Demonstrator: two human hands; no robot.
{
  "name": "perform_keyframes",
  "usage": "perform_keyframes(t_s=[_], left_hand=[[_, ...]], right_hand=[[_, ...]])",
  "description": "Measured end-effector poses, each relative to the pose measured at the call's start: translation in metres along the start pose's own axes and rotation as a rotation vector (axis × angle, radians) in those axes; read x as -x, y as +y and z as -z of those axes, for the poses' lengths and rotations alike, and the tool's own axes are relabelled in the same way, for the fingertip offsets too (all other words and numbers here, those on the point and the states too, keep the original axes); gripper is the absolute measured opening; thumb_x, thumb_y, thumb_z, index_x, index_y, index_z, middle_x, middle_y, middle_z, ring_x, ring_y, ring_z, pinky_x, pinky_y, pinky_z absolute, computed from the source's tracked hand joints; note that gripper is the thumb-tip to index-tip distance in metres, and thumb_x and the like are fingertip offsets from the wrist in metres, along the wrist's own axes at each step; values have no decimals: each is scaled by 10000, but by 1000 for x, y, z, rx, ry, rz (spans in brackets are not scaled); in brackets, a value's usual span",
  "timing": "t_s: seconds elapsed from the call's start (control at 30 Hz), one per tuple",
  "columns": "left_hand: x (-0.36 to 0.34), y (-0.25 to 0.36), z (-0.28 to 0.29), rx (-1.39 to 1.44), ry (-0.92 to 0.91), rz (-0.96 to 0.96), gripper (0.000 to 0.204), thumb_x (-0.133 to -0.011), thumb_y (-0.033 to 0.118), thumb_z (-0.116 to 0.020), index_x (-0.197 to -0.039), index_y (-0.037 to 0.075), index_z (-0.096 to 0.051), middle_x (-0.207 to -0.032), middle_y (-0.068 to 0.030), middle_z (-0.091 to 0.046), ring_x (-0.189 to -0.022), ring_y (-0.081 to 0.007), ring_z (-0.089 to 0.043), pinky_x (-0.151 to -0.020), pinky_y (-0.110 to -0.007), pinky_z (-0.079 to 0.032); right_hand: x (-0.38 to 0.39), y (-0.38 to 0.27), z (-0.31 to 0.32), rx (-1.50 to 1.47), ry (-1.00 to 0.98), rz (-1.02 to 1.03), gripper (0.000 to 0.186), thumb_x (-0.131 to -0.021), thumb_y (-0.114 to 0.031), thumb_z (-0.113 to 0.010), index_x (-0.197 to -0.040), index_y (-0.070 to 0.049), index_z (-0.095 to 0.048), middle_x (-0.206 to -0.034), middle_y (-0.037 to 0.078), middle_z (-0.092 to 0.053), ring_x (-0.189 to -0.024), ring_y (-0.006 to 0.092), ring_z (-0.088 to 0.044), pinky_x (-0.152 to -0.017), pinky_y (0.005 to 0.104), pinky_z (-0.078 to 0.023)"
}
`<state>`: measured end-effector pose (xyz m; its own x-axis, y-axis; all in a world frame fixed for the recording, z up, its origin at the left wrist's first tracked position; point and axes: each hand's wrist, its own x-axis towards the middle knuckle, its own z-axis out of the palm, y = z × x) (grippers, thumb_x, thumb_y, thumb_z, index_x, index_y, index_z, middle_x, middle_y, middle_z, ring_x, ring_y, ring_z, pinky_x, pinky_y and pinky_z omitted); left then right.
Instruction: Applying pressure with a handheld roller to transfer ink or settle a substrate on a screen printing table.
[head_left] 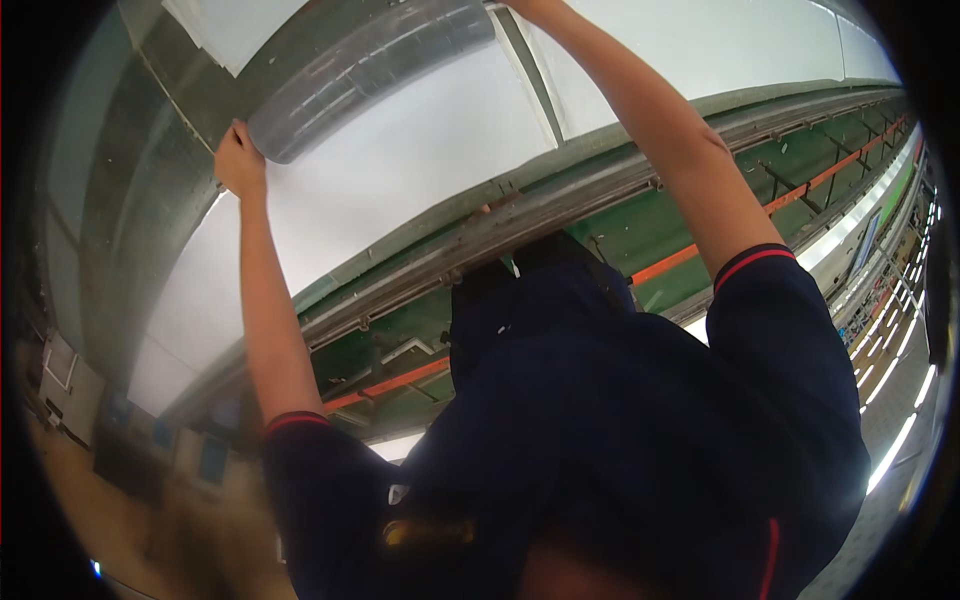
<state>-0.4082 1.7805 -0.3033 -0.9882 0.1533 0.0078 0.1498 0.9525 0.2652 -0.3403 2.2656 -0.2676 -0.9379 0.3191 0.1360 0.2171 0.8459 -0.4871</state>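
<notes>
A long grey translucent roll or curved sheet (370, 75) lies slanting over a white sheet (330, 215) on the long work table (130, 190). My left hand (240, 160) grips its left end with curled fingers. My right hand (515, 6) reaches to its right end at the top edge of the view; most of its fingers are cut off there, so I cannot tell how they are closed. More white sheets (690, 45) lie along the table to the right, and another (235, 30) at the top left.
A metal rail (540, 210) runs along the table's near edge, close against my body. Beyond it are a green floor (690, 285) and an orange bar (663, 264). Grey cabinet-like objects (70, 380) stand at the lower left.
</notes>
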Motion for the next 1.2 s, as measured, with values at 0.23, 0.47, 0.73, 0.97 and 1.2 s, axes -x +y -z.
perform_keyframes(t_s=[0.23,0.47,0.73,0.97,1.2], left_hand=[[200,24,9,-178,27,-173,358,-1075,270,-432,-919,118,-716,-818,-107,-631,-782,-348,-625,-694,-461,-460],[328,2,37,-118,-257,-72,526,-1090,329,-410,-745,69,-711,-730,-175,-687,-670,-398,-644,-631,-515,-479],[339,82,31,26,-417,241,645,-1096,442,-374,-755,20,-723,-758,-228,-707,-749,-473,-681,-690,-584,-494],[286,256,-24,182,-497,203,610,-1070,469,-434,-778,20,-725,-725,-224,-692,-720,-470,-672,-698,-577,-495],[190,307,-68,199,17,294,533,-1075,385,-488,-660,99,-662,-609,-149,-647,-598,-396,-639,-584,-516,-452]], right_hand=[[187,35,34,159,-152,-81,329,-874,-370,-591,-691,-115,-690,-651,137,-672,-667,360,-664,-652,501,-530],[333,42,76,206,-295,32,255,-898,-299,-599,-742,-112,-673,-637,162,-652,-632,370,-648,-665,495,-506],[310,90,140,110,-517,-118,398,-981,-390,-594,-821,-49,-723,-791,215,-711,-806,449,-690,-754,567,-531],[263,239,207,253,-522,-226,443,-1032,-412,-517,-872,-61,-733,-793,210,-715,-807,443,-692,-752,561,-529],[178,286,181,166,-25,-101,237,-955,-274,-578,-814,-108,-672,-668,130,-628,-713,390,-647,-640,513,-502]])
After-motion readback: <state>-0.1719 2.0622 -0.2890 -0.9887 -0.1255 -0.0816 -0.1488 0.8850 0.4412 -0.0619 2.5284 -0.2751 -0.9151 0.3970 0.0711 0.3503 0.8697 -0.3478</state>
